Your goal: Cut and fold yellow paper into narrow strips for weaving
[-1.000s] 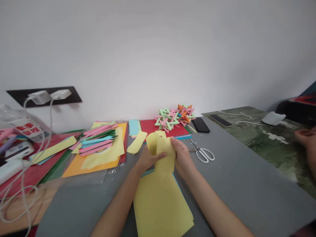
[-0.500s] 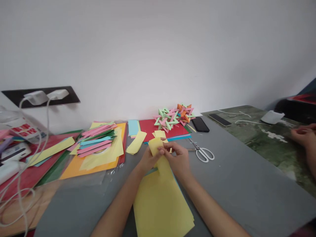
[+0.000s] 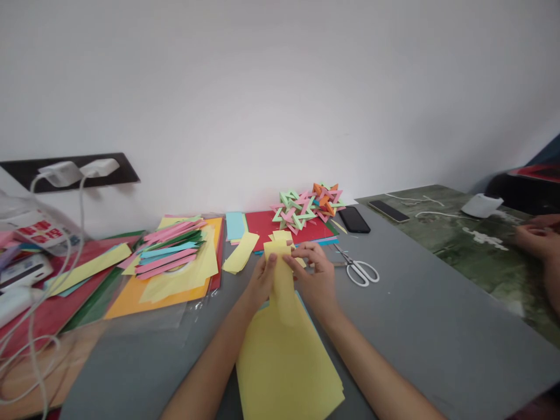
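A yellow paper strip [image 3: 283, 291] is held upright between my two hands, above a stack of yellow paper sheets [image 3: 289, 361] on the grey table. My left hand [image 3: 261, 280] pinches its left edge, thumb on the near face. On the right edge, my right hand [image 3: 312, 268] grips near the top with thumb and fingers. Just beyond my hands lie more yellow strips [image 3: 241, 252] and a red sheet [image 3: 260, 224]. Two folded paper stars, one green and pink [image 3: 294, 210] and one orange and pink [image 3: 327, 200], rest on that sheet.
White-handled scissors [image 3: 362, 273] lie right of my hands, a black phone [image 3: 354, 220] behind them. Folded coloured strips [image 3: 170, 251] sit on paper packs at left, near white cables [image 3: 32, 326]. Another person's hand [image 3: 540, 239] is at the far right, over a green marbled surface [image 3: 464, 251].
The yellow strip, curled over at its top before, now stands flatter and straighter. My left thumb has moved up and left along its edge, and my right fingers have shifted slightly.
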Available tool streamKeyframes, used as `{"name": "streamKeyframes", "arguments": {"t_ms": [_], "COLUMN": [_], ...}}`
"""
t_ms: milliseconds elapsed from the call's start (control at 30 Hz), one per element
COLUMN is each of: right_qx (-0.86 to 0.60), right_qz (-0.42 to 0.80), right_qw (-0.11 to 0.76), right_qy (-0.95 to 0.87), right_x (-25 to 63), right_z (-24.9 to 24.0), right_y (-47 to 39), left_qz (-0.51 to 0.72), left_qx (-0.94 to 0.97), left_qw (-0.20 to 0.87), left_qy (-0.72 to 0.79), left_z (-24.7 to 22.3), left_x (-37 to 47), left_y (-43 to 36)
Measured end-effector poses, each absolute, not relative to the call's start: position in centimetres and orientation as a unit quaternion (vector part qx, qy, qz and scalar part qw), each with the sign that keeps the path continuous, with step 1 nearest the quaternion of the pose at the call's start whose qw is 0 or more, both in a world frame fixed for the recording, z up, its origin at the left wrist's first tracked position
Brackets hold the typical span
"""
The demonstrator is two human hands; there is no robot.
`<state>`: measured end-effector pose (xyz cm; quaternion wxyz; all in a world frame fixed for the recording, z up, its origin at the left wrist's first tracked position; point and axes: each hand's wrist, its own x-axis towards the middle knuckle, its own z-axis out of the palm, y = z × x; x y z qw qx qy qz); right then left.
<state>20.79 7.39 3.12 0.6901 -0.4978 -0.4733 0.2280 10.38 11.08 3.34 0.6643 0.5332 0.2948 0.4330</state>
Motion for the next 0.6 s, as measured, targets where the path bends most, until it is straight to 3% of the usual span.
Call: {"name": "streamKeyframes", "arguments": {"t_ms": [600], "right_qx": [-0.529], "right_qz": [0.257], "right_qw": [0.672], "right_qy": [-0.449], "right_x": [21.2], "right_z": [2.1], "right_y": [8.5], "left_qz": [0.462], "left_qx": [0.57], "left_qw": [0.617], "left_qy": [0.284], "left_z": [2.0], "left_x": [10.4], "left_y": [11.2]}}
